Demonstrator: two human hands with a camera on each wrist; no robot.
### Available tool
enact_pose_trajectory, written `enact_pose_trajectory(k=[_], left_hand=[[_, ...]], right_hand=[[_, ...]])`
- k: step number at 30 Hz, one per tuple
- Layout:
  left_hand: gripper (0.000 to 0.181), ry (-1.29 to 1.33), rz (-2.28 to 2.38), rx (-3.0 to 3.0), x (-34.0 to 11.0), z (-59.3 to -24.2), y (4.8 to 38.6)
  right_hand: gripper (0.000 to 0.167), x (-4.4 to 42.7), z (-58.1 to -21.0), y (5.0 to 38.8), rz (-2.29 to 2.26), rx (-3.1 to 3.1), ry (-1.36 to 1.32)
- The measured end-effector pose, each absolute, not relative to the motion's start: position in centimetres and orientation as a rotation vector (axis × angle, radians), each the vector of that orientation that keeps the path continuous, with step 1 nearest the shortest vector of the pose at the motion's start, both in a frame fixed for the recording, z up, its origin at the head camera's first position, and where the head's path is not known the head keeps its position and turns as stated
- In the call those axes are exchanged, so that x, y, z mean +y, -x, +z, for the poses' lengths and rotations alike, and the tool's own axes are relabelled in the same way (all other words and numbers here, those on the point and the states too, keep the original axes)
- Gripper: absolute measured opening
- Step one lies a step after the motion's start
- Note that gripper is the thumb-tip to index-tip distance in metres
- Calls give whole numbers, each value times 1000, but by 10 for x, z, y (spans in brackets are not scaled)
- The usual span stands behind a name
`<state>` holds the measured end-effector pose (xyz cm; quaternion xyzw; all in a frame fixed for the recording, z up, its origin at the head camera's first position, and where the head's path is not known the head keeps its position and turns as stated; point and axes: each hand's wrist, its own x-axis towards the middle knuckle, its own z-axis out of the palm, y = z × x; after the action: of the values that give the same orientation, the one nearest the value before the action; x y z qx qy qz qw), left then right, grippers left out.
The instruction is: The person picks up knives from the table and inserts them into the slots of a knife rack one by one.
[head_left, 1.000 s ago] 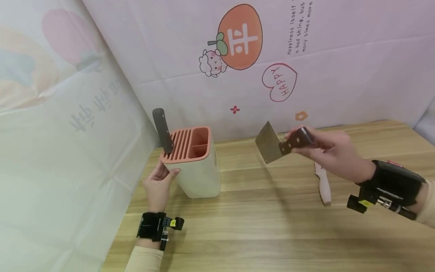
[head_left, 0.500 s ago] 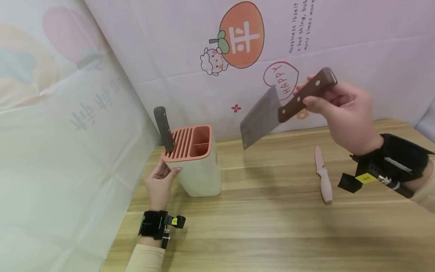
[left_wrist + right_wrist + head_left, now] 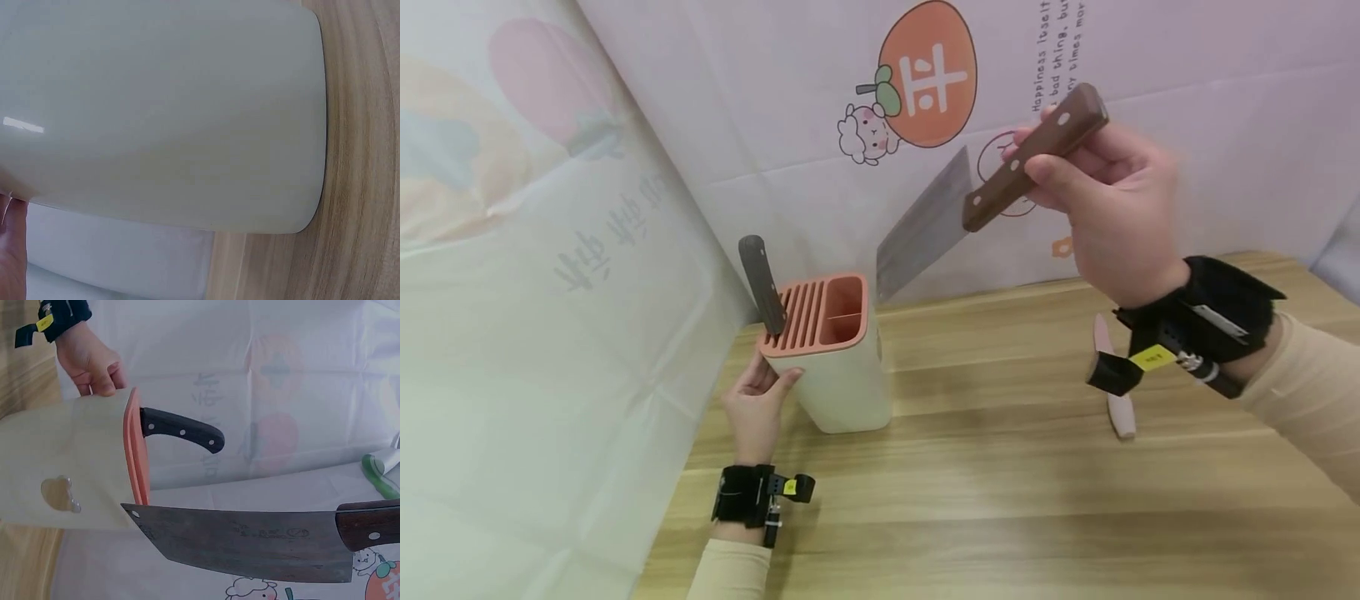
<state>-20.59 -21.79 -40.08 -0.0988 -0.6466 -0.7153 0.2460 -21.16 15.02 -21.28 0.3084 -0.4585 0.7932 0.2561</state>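
Note:
A cream knife holder (image 3: 848,392) with a slotted orange top stands upright on the table. My left hand (image 3: 756,417) grips its near left corner, thumb on the front and fingers round the side. In an end slot sits a black-handled knife (image 3: 762,285), its blade hidden inside. My right hand (image 3: 1120,204) holds a cleaver (image 3: 925,223) by its brown riveted handle, raised in the air right of the holder. The blade tilts down to the left, and in the right wrist view the cleaver blade (image 3: 250,540) ends close to the holder's orange rim.
A small pink knife (image 3: 1122,415) lies on the wooden table (image 3: 985,500) at the right, partly covered by the wrist camera. The holder's top also has two open compartments (image 3: 844,312). A printed cloth (image 3: 790,100) hangs behind and along the left.
My right hand has lifted the cleaver from low over the table, then carried it left towards the knife holder. The left hand keeps its place on the holder.

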Motion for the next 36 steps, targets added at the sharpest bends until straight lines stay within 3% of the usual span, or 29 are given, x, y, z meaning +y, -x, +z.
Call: enact_pose_trajectory(k=[18,36], left_hand=[[68,278,-1980,-1750,-206,-400,214],[67,302,-1990,-1767,-206,-406,217]], right_hand=[[31,131,-177,221,1930,-1358,-920],[31,70,-180,225,2084,-1532,-880]])
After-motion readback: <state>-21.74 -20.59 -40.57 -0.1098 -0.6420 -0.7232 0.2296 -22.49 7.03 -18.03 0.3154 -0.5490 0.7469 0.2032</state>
